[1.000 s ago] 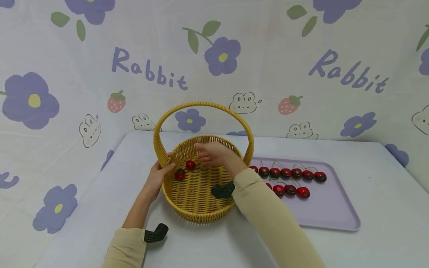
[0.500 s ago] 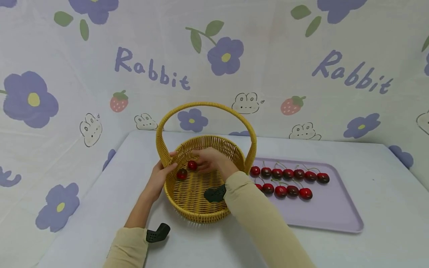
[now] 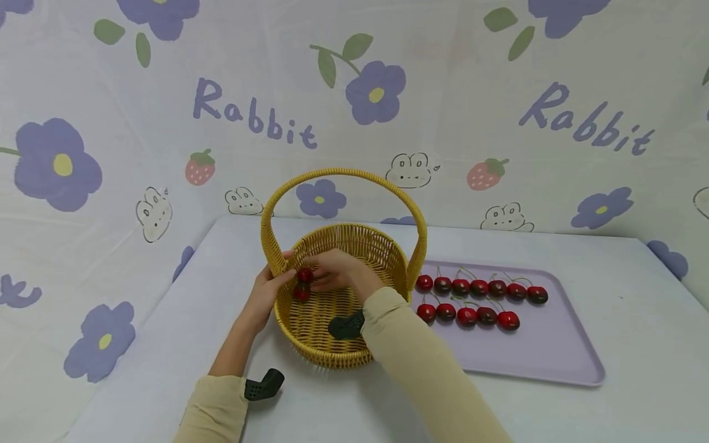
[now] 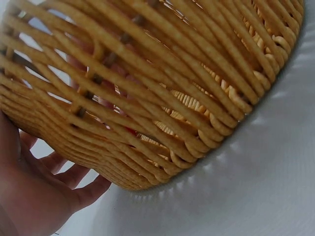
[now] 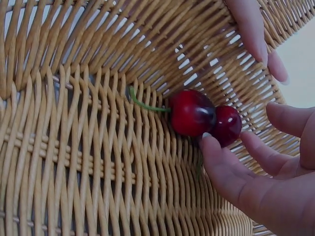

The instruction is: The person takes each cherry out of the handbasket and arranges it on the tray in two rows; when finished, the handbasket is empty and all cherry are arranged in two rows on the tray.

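Observation:
A yellow wicker basket [image 3: 335, 359] with a tall arched handle stands on the table in the head view. My left hand [image 3: 263, 298] holds its left side at the foot of the handle, thumb over the rim; the left wrist view has the fingers [image 4: 93, 189] against the outside. Inside the basket, two red cherries [image 3: 301, 291] lie together near the left wall. My right hand [image 3: 335, 267] reaches in, and in the right wrist view a fingertip touches the stemmed dark-red cherry [image 5: 189, 113]. The other cherry [image 5: 229, 127] sits partly behind it.
Right of the basket, a pale purple tray [image 3: 537, 354] carries two rows of stemmed cherries [image 3: 467, 317]. A white cloth backdrop [image 3: 443, 80] with flowers and rabbits rises behind the table [image 3: 332, 406].
My right hand has gone lower and left inside the basket, pushing one cherry left until it sits close by the other. My left hand keeps its hold on the basket.

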{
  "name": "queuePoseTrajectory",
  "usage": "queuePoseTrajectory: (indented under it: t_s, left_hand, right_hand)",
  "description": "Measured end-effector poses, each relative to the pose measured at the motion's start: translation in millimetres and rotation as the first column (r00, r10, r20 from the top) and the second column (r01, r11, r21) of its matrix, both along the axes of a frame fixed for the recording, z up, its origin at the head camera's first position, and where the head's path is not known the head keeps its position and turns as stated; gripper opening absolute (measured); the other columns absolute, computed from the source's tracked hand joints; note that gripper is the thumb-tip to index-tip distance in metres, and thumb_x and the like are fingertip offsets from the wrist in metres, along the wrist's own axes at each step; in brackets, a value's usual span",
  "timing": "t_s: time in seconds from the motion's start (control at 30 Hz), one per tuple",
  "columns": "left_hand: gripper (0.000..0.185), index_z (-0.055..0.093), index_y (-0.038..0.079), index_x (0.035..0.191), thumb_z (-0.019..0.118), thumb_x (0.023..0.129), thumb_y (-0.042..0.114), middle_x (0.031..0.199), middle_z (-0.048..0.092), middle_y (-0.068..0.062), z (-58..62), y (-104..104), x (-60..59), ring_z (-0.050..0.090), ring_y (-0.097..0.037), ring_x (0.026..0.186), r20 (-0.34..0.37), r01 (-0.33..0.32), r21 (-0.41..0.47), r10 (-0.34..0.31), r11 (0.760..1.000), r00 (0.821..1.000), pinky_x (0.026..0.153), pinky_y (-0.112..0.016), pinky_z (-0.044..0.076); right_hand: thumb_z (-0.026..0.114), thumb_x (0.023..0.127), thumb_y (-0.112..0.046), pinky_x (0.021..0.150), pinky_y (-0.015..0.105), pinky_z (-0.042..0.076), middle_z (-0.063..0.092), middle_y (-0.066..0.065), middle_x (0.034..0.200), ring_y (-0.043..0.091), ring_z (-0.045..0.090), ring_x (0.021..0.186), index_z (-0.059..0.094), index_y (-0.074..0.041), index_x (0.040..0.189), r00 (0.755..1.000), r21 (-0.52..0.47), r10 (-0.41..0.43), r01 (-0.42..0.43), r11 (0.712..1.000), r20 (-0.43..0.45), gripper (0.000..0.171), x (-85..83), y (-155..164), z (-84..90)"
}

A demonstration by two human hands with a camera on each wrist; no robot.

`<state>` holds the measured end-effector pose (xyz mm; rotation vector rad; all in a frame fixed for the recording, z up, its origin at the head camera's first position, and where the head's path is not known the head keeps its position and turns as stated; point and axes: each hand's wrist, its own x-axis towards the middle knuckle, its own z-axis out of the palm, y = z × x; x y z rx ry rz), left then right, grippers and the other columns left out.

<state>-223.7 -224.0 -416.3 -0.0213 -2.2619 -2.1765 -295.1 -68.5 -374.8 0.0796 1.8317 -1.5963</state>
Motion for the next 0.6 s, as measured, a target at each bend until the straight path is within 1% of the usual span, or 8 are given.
queuePoseTrajectory:
  t_s: [0.1, 0.23, 0.33, 0.4, 0.47, 0.6]
  left_hand:
    - [0.046, 0.037, 0.008, 0.143, 0.049, 0.1, 0.015, 0.147, 0.035, -0.013, 0.3, 0.1, 0.3, 0.029, -0.027, 0.135, -0.007, -0.001, -0.001, 0.001, 1.0, 1.0, 0.109, -0.048, 0.017]
    - [0.046, 0.037, 0.007, 0.143, 0.049, 0.1, 0.015, 0.147, 0.035, -0.014, -0.7, -0.3, -0.6, 0.028, -0.027, 0.135, -0.006, -0.002, -0.005, 0.002, 1.0, 1.0, 0.11, -0.047, 0.016]
    - [0.045, 0.036, 0.007, 0.143, 0.048, 0.1, 0.014, 0.146, 0.036, -0.015, -1.5, -0.7, -1.3, 0.029, -0.027, 0.135, -0.003, -0.003, -0.011, 0.003, 1.0, 1.0, 0.11, -0.047, 0.017]
    - [0.045, 0.037, 0.007, 0.143, 0.048, 0.1, 0.014, 0.145, 0.037, -0.016, -1.9, -0.7, -1.5, 0.03, -0.028, 0.134, 0.002, -0.005, -0.011, 0.005, 1.0, 1.0, 0.11, -0.047, 0.017]
    - [0.045, 0.037, 0.006, 0.143, 0.048, 0.1, 0.014, 0.145, 0.037, -0.016, -1.8, -0.6, -1.6, 0.03, -0.028, 0.134, -0.003, -0.006, -0.014, 0.006, 1.0, 1.0, 0.109, -0.047, 0.018]
    - [0.045, 0.037, 0.006, 0.143, 0.049, 0.1, 0.015, 0.144, 0.037, -0.016, -1.4, -0.6, -1.6, 0.031, -0.028, 0.133, -0.001, -0.011, -0.013, 0.011, 1.0, 1.0, 0.109, -0.047, 0.019]
  right_hand:
    - [0.059, 0.096, -0.02, 0.085, 0.039, 0.05, 0.054, 0.02, 0.109, 0.033, 0.061, 0.095, 0.047, 0.003, 0.134, 1.0, -0.017, 0.004, -0.004, 1.0, 0.002, 0.046, 0.2, -3.4, -0.5]
    - [0.059, 0.096, -0.018, 0.086, 0.036, 0.05, 0.059, 0.015, 0.099, 0.023, 0.062, 0.084, 0.06, 0.004, 0.119, 1.0, -0.041, 0.024, -0.024, 0.999, 0.009, 0.032, -1.5, -6.5, -2.1]
    - [0.06, 0.095, -0.017, 0.083, 0.033, 0.051, 0.061, 0.011, 0.094, 0.018, 0.061, 0.079, 0.064, 0.003, 0.11, 0.999, -0.044, 0.05, -0.049, 0.998, 0.002, 0.026, -2.4, -8.1, -3.0]
    - [0.061, 0.094, -0.017, 0.081, 0.031, 0.05, 0.06, 0.01, 0.094, 0.018, 0.06, 0.081, 0.064, 0.002, 0.11, 0.997, -0.042, 0.073, -0.074, 0.996, -0.013, 0.024, -2.6, -9.0, -3.5]
    - [0.06, 0.095, -0.015, 0.08, 0.03, 0.05, 0.06, 0.008, 0.094, 0.017, 0.059, 0.083, 0.063, 0.001, 0.113, 0.995, -0.041, 0.095, -0.096, 0.995, -0.028, 0.025, -2.1, -9.9, -3.8]
    - [0.058, 0.096, -0.012, 0.081, 0.031, 0.049, 0.06, 0.007, 0.091, 0.017, 0.058, 0.083, 0.061, 0.0, 0.119, 0.993, -0.047, 0.106, -0.108, 0.993, -0.046, 0.027, -0.5, -11.4, -2.7]
